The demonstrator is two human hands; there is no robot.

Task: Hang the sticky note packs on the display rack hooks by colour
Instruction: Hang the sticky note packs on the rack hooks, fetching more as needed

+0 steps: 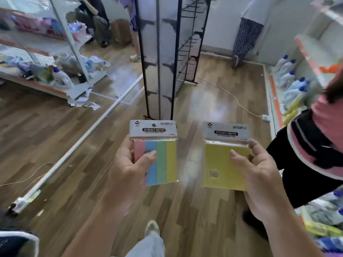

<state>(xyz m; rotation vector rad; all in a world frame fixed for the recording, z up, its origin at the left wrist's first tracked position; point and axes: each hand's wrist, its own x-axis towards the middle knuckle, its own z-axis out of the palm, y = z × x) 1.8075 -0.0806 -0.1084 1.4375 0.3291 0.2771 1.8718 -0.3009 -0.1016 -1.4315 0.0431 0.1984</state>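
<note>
Head view: the task looks barely begun. The left hand [128, 169] grips a striped pack [159, 158] of pink, blue, green and yellow notes, thumb curled over the front and fingers behind. The right hand [258, 173] grips a plain yellow pack [222, 164] the same way. Both packs are held up side by side above the wooden floor [55, 145], facing the camera, and neither touches the other.

The display rack [176, 58] stands ahead, well apart from the hands. The black hooks [193, 41] on the side that shows carry nothing that I can make out; its other faces cannot be judged. So, going by this view, no pack is hung yet. What is left is to carry both to the rack, choose a hook for each colour, and slip each header card on. A round hanging hole shows in the striped pack's card; on the yellow pack's card I cannot make one out.

Writing: each white header card bears "STICKY NOTE" in white capitals on a dark band, with a small dark logo at its top left corner. The finer print beneath, and three short lines low on the yellow pack, are too blurred to read.
</note>
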